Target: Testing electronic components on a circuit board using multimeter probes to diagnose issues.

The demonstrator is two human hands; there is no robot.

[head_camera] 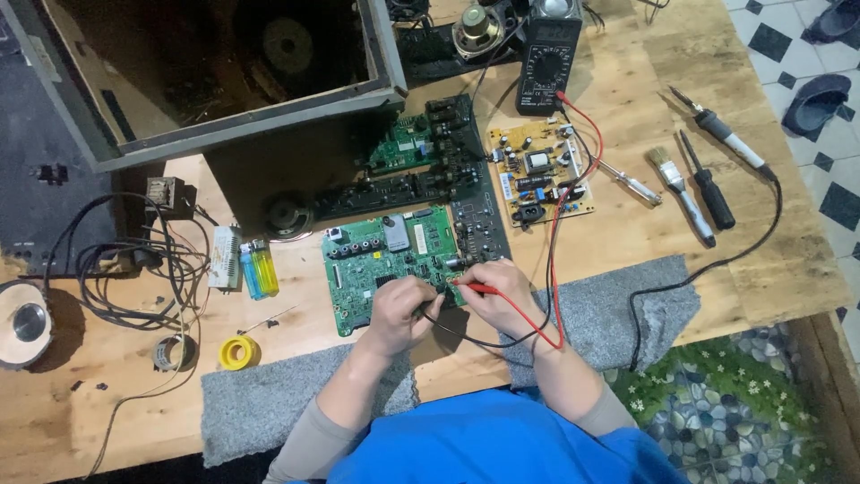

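A green circuit board (381, 260) lies on the wooden table in front of me. My left hand (399, 309) rests on its near right part, fingers closed around a black test probe whose black lead (466, 341) curves toward me. Right beside it, my right hand (502, 285) pinches a red test probe (479, 288), tip pointing left at the board's right edge. Both the red lead (553, 269) and the black one run back to a black multimeter (548, 56) at the table's far side.
A yellow-brown circuit board (537, 170) and dark boards lie behind. A soldering iron (726, 134), screwdriver (708, 184) and brush (681, 193) sit right. Lighters (258, 269), tape rolls (237, 352) and tangled wires are left. An open speaker cabinet (224, 72) stands far left. Grey cloths cover the near edge.
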